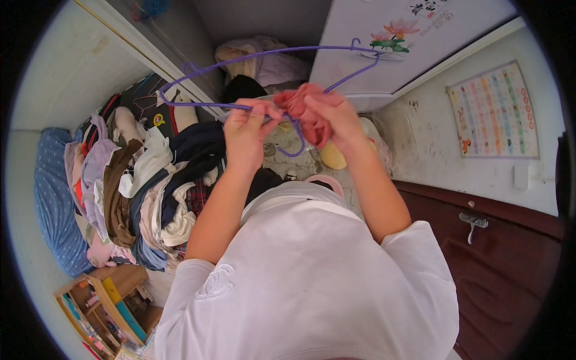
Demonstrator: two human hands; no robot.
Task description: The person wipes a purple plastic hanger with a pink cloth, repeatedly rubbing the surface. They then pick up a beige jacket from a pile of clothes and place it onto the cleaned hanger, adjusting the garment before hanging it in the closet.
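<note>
Both hands are raised in front of my chest, around a purple clothes hanger (265, 53). Its hook points down towards me and its long bar lies away from me. My left hand (250, 130) pinches the hanger close to the base of the hook. A crumpled red cloth (315, 128) is in my right hand (335, 117), bunched against the hanger's other arm beside the hook. The cloth hides part of the hanger there, and whether my right fingers also grip the hanger cannot be told.
A large pile of clothes (135, 189) lies at the left, beside a blue patterned bundle (58, 198). Ahead is an open cabinet holding bedding (265, 63), its door (351, 27) bearing a flower print. A wooden shelf unit (121, 288) stands lower left, a dark red door (499, 270) at right.
</note>
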